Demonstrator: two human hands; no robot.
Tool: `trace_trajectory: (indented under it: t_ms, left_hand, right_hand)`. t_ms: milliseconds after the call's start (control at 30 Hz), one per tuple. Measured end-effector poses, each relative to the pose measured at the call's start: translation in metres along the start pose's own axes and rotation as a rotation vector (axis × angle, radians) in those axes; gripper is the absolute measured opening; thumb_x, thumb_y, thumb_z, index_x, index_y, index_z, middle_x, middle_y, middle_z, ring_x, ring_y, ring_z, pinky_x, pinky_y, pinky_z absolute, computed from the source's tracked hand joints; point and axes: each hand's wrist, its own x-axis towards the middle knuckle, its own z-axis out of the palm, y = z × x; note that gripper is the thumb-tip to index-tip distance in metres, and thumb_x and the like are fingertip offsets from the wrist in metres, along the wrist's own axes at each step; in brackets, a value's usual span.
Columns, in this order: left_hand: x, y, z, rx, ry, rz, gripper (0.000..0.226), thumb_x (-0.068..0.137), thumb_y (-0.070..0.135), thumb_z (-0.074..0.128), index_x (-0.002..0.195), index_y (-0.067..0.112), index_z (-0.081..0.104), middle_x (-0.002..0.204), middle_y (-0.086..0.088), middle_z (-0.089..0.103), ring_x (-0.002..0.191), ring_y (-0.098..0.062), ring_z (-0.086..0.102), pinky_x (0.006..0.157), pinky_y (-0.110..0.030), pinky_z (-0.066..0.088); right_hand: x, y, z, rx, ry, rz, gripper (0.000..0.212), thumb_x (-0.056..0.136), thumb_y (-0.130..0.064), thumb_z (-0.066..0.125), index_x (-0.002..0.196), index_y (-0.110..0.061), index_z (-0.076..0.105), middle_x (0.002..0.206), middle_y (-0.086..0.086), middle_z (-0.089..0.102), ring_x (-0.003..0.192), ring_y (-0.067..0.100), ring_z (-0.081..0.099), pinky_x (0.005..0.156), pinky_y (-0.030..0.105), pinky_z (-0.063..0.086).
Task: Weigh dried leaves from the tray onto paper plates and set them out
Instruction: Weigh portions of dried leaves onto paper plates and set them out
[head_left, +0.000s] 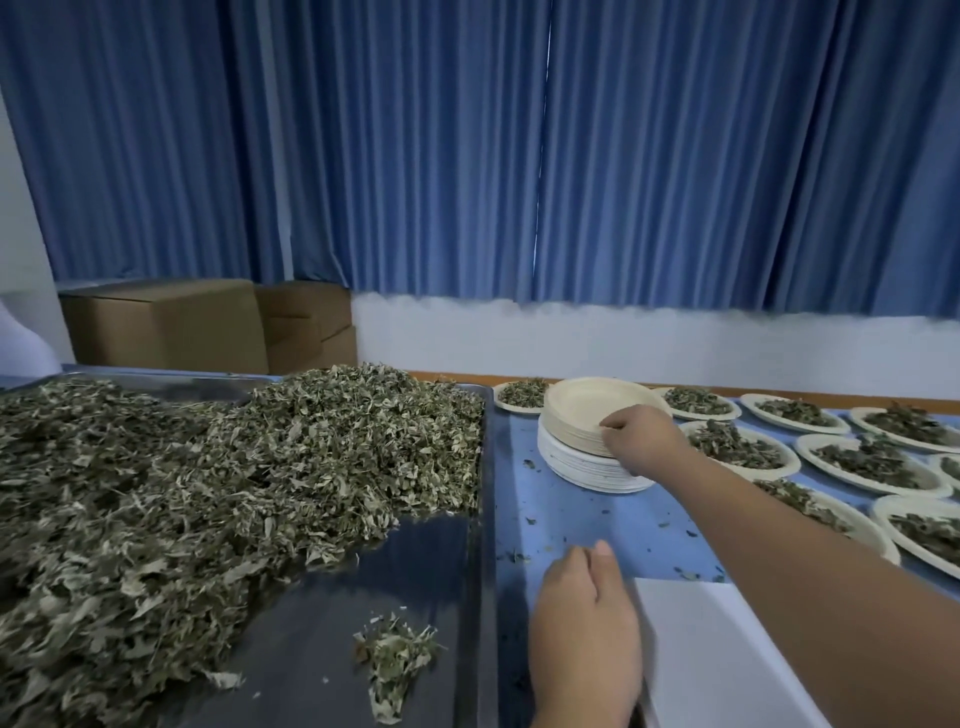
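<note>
A big metal tray (415, 571) on the left holds a deep heap of dried leaves (208, 467), with a small separate clump (392, 657) near its front. A stack of empty paper plates (582, 410) stands just right of the tray, beige ones on white ones. My right hand (641, 441) reaches across to the stack and pinches the near rim of the top plate. My left hand (587, 634) hovers low beside the tray's right rim, fingers relaxed and holding nothing. A flat white scale (727, 654) lies right of it.
Several paper plates with leaf portions (737, 447) are laid out in rows on the blue tablecloth (561, 519) at the right, one more (522, 395) behind the stack. Leaf crumbs dot the cloth. Cardboard boxes (171, 327) and blue curtains stand behind the table.
</note>
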Motion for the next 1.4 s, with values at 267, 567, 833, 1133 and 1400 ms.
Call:
trace_trajectory:
  t_ms: [267, 567, 833, 1133, 1400]
  left_hand:
    - [0.001, -0.002, 0.001, -0.001, -0.008, -0.006, 0.04, 0.102, 0.048, 0.028, 0.096, 0.026, 0.06, 0.104, 0.01, 0.058, 0.095, -0.011, 0.053, 0.083, -0.028, 0.04]
    - [0.0, -0.002, 0.003, 0.004, -0.002, -0.003, 0.038, 0.101, 0.048, 0.03, 0.092, 0.026, 0.06, 0.099, 0.01, 0.059, 0.089, -0.008, 0.052, 0.079, -0.028, 0.039]
    - [-0.001, 0.001, 0.0, 0.019, -0.03, -0.005, 0.036, 0.101, 0.047, 0.031, 0.077, 0.027, 0.05, 0.087, 0.007, 0.055, 0.077, -0.005, 0.05, 0.068, -0.028, 0.038]
    - [-0.001, 0.0, 0.002, 0.042, -0.033, 0.01, 0.029, 0.099, 0.042, 0.038, 0.079, 0.026, 0.051, 0.088, 0.004, 0.058, 0.08, -0.016, 0.054, 0.065, -0.03, 0.039]
    - [-0.003, 0.001, -0.001, 0.021, -0.047, -0.003, 0.018, 0.097, 0.033, 0.045, 0.088, 0.029, 0.059, 0.09, 0.007, 0.062, 0.085, -0.016, 0.058, 0.071, -0.03, 0.045]
  right_hand:
    - [0.014, -0.007, -0.022, 0.018, -0.1, 0.071, 0.025, 0.085, -0.008, 0.063, 0.108, -0.012, 0.071, 0.075, 0.001, 0.059, 0.06, 0.012, 0.052, 0.043, 0.014, 0.044]
    - [0.007, -0.016, -0.041, -0.006, -0.072, 0.061, 0.021, 0.084, -0.004, 0.062, 0.101, -0.008, 0.073, 0.068, 0.004, 0.063, 0.058, 0.015, 0.053, 0.054, 0.022, 0.043]
    - [-0.007, -0.007, -0.042, 0.029, 0.095, -0.057, 0.018, 0.087, -0.008, 0.061, 0.095, -0.011, 0.077, 0.059, -0.01, 0.058, 0.062, 0.012, 0.054, 0.071, 0.023, 0.045]
    - [-0.069, 0.029, -0.039, 0.274, 0.113, -0.216, 0.011, 0.087, -0.014, 0.069, 0.092, -0.023, 0.075, 0.084, -0.019, 0.065, 0.048, 0.0, 0.055, 0.046, 0.006, 0.037]
    - [-0.165, 0.071, -0.073, 0.393, 0.022, -0.352, 0.028, 0.084, -0.001, 0.069, 0.08, -0.028, 0.075, 0.081, -0.016, 0.068, 0.055, 0.006, 0.056, 0.054, 0.009, 0.041]
